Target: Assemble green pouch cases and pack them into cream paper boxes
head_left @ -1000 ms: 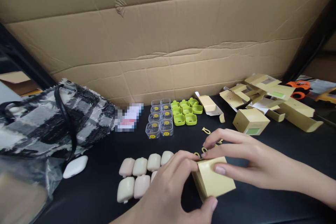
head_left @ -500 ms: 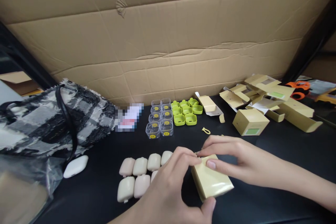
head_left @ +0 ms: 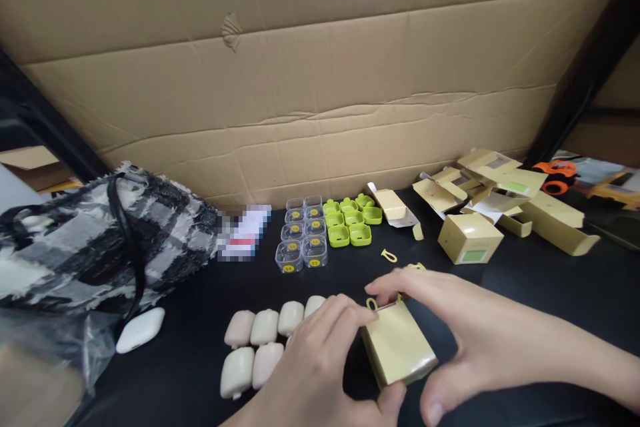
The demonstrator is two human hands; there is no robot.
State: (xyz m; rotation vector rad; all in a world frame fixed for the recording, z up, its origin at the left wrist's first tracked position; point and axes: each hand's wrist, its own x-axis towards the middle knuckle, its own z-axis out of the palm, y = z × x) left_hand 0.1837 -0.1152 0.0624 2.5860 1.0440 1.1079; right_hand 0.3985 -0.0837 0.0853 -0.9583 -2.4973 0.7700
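1. Together, both hands gripped a small yellow carton near the front edge of the bench: the left hand curled round its left side with the thumb under the near corner, and the right hand arched over its top, fingers at the far flap and thumb at the near right corner.
2. Beige earbud cases lay in two rows just left of the left hand; yellow loops lay just beyond the carton.
3. Further back stood clear cases and green cases, with a pile of opened cartons toward the right back corner.
4. At the left edge lay a tweed bag and a white case.
5. Behind the black bench stood a cardboard sheet.
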